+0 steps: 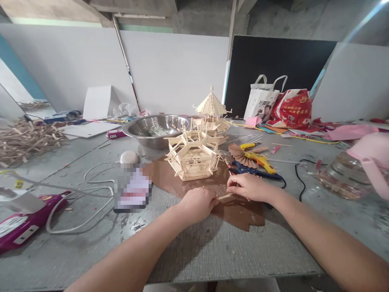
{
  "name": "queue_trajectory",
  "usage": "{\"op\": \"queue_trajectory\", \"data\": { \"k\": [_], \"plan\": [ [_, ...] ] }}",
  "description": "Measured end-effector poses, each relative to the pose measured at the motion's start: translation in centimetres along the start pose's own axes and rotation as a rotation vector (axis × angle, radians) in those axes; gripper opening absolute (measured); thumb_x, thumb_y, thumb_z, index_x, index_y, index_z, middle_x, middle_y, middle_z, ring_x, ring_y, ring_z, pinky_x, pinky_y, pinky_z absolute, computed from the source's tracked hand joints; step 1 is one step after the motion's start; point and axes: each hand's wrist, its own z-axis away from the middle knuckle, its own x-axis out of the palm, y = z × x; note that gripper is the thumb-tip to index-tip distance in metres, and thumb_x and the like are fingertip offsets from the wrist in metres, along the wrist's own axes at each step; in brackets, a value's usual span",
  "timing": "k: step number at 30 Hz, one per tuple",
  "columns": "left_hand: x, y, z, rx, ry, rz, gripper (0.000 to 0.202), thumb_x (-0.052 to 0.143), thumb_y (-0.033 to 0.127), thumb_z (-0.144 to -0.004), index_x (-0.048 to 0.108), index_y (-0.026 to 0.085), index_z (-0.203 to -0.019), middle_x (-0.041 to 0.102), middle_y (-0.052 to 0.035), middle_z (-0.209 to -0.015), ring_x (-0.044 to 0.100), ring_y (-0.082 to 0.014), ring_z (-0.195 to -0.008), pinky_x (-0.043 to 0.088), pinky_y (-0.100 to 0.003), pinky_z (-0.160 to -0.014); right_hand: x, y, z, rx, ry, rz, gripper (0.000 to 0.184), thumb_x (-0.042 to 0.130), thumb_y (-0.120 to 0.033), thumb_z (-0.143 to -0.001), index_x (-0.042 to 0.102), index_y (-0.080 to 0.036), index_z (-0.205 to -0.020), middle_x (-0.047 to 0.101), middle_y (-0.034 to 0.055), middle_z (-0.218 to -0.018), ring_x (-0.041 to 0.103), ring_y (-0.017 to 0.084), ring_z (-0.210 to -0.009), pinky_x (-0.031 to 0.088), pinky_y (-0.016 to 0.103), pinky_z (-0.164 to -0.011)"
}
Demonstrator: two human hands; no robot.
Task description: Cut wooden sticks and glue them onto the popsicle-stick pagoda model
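Both hands meet over a brown sheet (240, 211) on the grey table. My left hand (199, 202) is closed, its fingertips pinching one end of a thin wooden stick (224, 196). My right hand (247, 187) is closed on the stick's other end. Just behind the hands stands a hexagonal model (192, 156) built of wooden sticks. A taller stick pavilion (212, 110) with a pointed roof stands farther back.
A steel bowl (154, 129) sits behind the models. A yellow and blue glue gun (258, 162) with a black cord lies to the right, beside a clear jug with a pink lid (358, 170). At left are a magenta device (21, 225), white cable and a stick pile (24, 140).
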Motion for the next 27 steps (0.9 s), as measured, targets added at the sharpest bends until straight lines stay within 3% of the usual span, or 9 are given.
{"op": "queue_trajectory", "data": {
  "k": [6,11,15,18,22,24,27],
  "plan": [
    [-0.2,-0.4,-0.2,-0.096,0.074,-0.006,0.032,0.028,0.031,-0.082,0.058,0.018,-0.083,0.056,-0.0068,-0.091,0.057,-0.0170,-0.073,0.043,-0.028,-0.063,0.5,1.2,-0.5,0.035,0.194,-0.063,0.019,0.047,-0.036,-0.074,0.058,-0.020,-0.073,0.059,0.0009,-0.068,0.052,0.013,-0.063,0.034,0.024,-0.057],
    [-0.6,-0.7,-0.1,-0.115,0.067,-0.020,0.031,0.030,0.030,-0.081,0.058,0.018,-0.078,0.057,-0.0073,-0.088,0.057,-0.0190,-0.075,0.042,-0.029,-0.063,1.7,1.6,-2.1,0.145,0.348,-0.544,0.021,0.049,-0.034,-0.072,0.053,-0.019,-0.086,0.058,0.0019,-0.080,0.052,0.011,-0.060,0.042,0.022,-0.050],
    [-3.7,-1.7,1.4,-0.096,-0.088,0.055,0.020,0.041,0.025,-0.075,0.059,0.018,-0.068,0.060,-0.0059,-0.073,0.056,-0.0178,-0.067,0.040,-0.027,-0.061,2.3,1.2,-3.9,0.226,0.362,-0.868,0.021,0.059,-0.023,-0.065,0.055,-0.018,-0.085,0.057,0.0023,-0.083,0.053,0.010,-0.060,0.042,0.018,-0.041],
    [-6.6,-3.5,3.2,-0.098,-0.115,0.262,0.018,0.045,0.022,-0.072,0.057,0.020,-0.059,0.059,-0.0005,-0.063,0.052,-0.0131,-0.059,0.036,-0.022,-0.057,2.2,0.6,-4.9,0.358,0.351,-1.147,0.017,0.061,-0.012,-0.061,0.055,-0.018,-0.076,0.056,-0.0007,-0.072,0.052,0.009,-0.055,0.042,0.017,-0.040],
    [-8.0,-7.3,4.8,-0.245,0.020,0.507,0.012,0.055,0.017,-0.063,0.056,0.019,-0.051,0.053,0.0026,-0.053,0.046,-0.0104,-0.053,0.034,-0.019,-0.051,1.8,-0.1,-5.7,0.458,0.311,-1.349,0.006,0.053,-0.013,-0.069,0.049,-0.018,-0.070,0.055,-0.0026,-0.061,0.054,0.009,-0.052,0.046,0.021,-0.047],
    [-7.7,-9.3,5.1,-0.420,0.099,0.659,0.011,0.055,0.012,-0.061,0.056,0.017,-0.051,0.054,0.0020,-0.053,0.048,-0.0098,-0.050,0.034,-0.017,-0.046,1.7,-0.2,-6.0,0.496,0.270,-1.414,0.004,0.050,-0.016,-0.073,0.049,-0.017,-0.069,0.056,-0.0013,-0.060,0.055,0.009,-0.051,0.047,0.023,-0.050],
    [-7.2,-11.1,4.9,-0.675,0.194,0.910,0.006,0.056,0.020,-0.063,0.056,0.016,-0.058,0.058,-0.0006,-0.053,0.050,-0.0112,-0.044,0.034,-0.017,-0.038,1.9,-0.3,-6.3,0.542,0.213,-1.489,0.008,0.046,-0.019,-0.076,0.050,-0.016,-0.070,0.058,0.0006,-0.058,0.056,0.010,-0.051,0.047,0.025,-0.052]
  ]
}}
